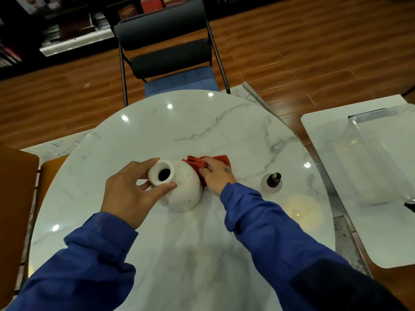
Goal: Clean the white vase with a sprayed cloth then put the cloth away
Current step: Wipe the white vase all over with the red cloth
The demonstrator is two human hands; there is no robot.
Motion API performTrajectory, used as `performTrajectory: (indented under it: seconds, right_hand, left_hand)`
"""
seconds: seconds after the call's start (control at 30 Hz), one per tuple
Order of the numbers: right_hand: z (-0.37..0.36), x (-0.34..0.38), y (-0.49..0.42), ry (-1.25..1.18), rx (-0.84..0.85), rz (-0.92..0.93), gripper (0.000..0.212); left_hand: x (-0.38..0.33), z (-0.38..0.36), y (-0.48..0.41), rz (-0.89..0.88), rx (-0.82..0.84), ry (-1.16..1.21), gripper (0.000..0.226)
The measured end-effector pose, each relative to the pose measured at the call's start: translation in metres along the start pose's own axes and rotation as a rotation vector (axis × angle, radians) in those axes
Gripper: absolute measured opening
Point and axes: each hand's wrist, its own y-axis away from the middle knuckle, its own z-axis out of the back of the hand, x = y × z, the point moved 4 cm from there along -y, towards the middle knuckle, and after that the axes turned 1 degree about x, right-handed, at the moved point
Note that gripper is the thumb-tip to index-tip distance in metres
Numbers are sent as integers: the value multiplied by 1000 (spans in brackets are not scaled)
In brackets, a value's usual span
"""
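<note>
Two hands work over a round marble worktop. Left hand grips the neck of one white vase, thumb and fingers wrapped around the rim; the vase stands near the middle, tilted toward the camera. Right hand presses one red cloth against the vase's far side. One spray bottle stands to the right. A second white worktop carries one clear bin. Beyond: one black chair, wood floor, dark shelves.

Home dining or living room.
Round marble worktop, black chair beyond the hands, wood floor, dark shelving far left.
</note>
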Motion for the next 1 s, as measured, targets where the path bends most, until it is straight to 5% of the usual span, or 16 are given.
performTrajectory:
  seconds: [0.27, 0.63, 0.83, 1.0]
  right_hand:
    - [-15, -26, 77, -189, -220, 32, 23]
    - [2, -1, 13, -54, -41, 29, 28]
    - [-13, -32, 70, -33, -221, 92, 26]
    - [-8, -32, 55, -38, -191, 83, 29]
  left_hand:
    - [4, -1, 1, 4, -28, 66, 55]
    - [2, -1, 2, -34, -8, 11, 53]
    - [5, 0, 1, -37, -9, 37, 53]
    - [6, 0, 0, -49, 6, 11, 56]
